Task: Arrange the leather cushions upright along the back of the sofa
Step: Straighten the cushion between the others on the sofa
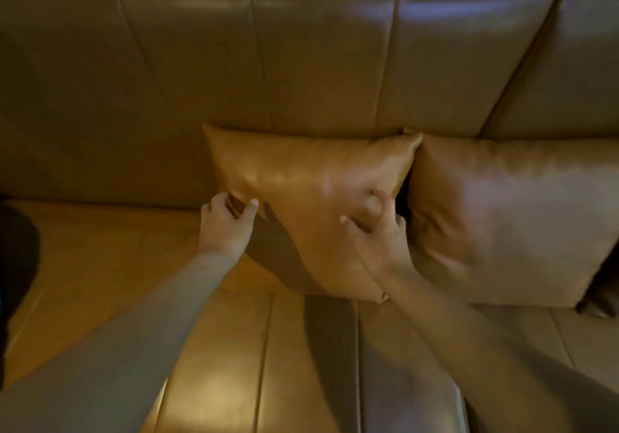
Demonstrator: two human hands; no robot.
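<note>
A tan leather cushion [311,177] leans upright against the sofa back [301,63] in the middle of the view. My left hand [226,223] pinches its lower left corner between thumb and fingers. My right hand [376,234] presses on the cushion's lower right face, fingers spread and curled. A second, larger leather cushion [509,211] stands upright just to the right, its top corner touching the first one.
The sofa seat [214,365] stretches out below the cushions, with stitched seams running front to back. A dark shape [16,255] sits at the left edge of the seat. A dark gap [599,285] shows beyond the right cushion.
</note>
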